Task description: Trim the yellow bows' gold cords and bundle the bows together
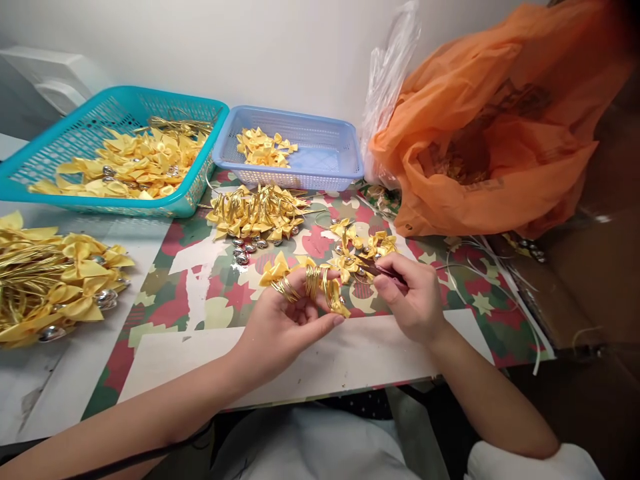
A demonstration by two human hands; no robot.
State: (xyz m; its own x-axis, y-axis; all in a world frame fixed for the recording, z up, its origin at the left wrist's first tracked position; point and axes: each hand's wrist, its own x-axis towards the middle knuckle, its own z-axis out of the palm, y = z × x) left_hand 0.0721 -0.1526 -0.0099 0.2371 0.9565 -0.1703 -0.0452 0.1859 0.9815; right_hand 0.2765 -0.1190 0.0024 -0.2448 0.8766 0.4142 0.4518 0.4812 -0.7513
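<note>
Gold elastic cord loops (313, 283) ring the curled fingers of my left hand (287, 323), with yellow ribbon bows (276, 269) attached to them. The left thumb stretches out below the loops, near a bow at the fingertips. My right hand (414, 297) is closed on a slim dark tool (370, 267), perhaps tweezers; its tip points left at a small pile of yellow bows with silver bells (377, 244). The tip is partly lost among the bows. Behind my left hand lies a larger bundle of bows with gold cords (260, 207) and silver bells (243, 253).
A teal basket (186, 200) of bows stands at the back left, beside a blue basket (330, 150) holding some bows. Another big bow bundle (65, 287) lies at left. An orange bag (480, 207) bulges at right, near loose white strips (515, 303). White paper (200, 363) edges the table.
</note>
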